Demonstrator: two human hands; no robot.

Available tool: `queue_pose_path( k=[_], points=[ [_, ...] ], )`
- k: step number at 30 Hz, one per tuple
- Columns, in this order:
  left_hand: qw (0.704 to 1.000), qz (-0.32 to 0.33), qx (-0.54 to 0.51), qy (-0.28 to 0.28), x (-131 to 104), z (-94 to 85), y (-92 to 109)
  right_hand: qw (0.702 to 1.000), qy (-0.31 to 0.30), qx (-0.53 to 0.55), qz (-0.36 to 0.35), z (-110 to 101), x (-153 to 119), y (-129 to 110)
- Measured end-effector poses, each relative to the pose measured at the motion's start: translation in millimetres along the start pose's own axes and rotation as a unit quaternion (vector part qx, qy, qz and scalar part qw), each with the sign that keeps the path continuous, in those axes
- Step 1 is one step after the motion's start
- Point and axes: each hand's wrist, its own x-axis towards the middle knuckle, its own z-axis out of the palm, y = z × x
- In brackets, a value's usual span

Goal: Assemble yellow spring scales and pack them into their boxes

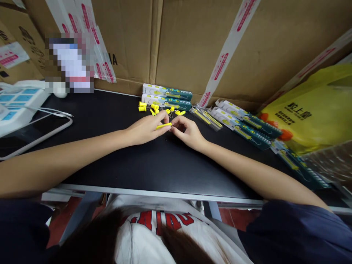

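Observation:
A thin yellow stick (163,126) lies between the fingers of my left hand (150,128), which is closed on it. The stick's right end meets the fingertips of my right hand (189,134). Those fingertips are pinched together; anything between them is too small to make out. Just beyond both hands, several small yellow plastic parts (142,106) are scattered on the black table (154,165), with thin metal pieces among them. To their right lie clear packets with yellow sticks (206,116).
Printed boxes (166,102) are stacked at the back, with more boxes (240,126) at the right beside a yellow bag (310,110). A tablet (33,134) and a white power strip (24,102) occupy the left. Cardboard (187,44) stands behind.

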Motion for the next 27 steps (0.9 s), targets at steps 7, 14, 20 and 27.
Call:
queue_pose_path(
  k=[7, 14, 20, 27],
  points=[
    [0.966, 0.041, 0.255, -0.02, 4, -2.9, -25, 0.994, -0.019, 0.102, 0.039, -2, 4, 9],
    [0.947, 0.148, 0.286, -0.014, 4, -0.1, -21, 0.995, -0.082, 0.05, 0.024, 1, 0, 0],
    [0.961, 0.159, 0.224, 0.025, 2, -0.9, -21, 0.993, -0.094, 0.056, 0.043, 2, 4, 1],
    [0.957, -0.003, 0.029, 0.289, 6, -5.4, -21, 0.979, 0.015, 0.174, 0.11, -1, 10, 10]
  ],
)
